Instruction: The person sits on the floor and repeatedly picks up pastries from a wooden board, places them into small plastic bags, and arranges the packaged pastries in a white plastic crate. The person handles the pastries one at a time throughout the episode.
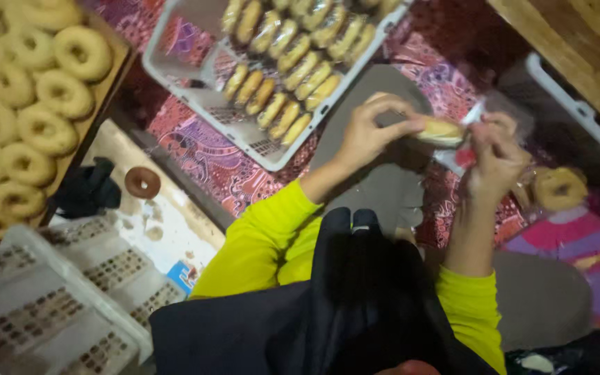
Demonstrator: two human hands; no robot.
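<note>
My left hand (373,132) grips a golden doughnut (441,129) edge-on in front of me. My right hand (496,154) pinches a clear plastic wrapper (461,154) with a red mark, held against the doughnut's right end. Both arms wear yellow-green sleeves. A white plastic crate (196,97) further ahead holds several wrapped doughnuts (293,69) standing in rows.
A wooden tray (109,87) at the left carries several plain ring doughnuts (43,90). A roll of brown tape (142,182) lies on a board. Empty white crates (57,298) are stacked at lower left. Another bagged doughnut (557,187) lies right, beside a white crate edge (578,111).
</note>
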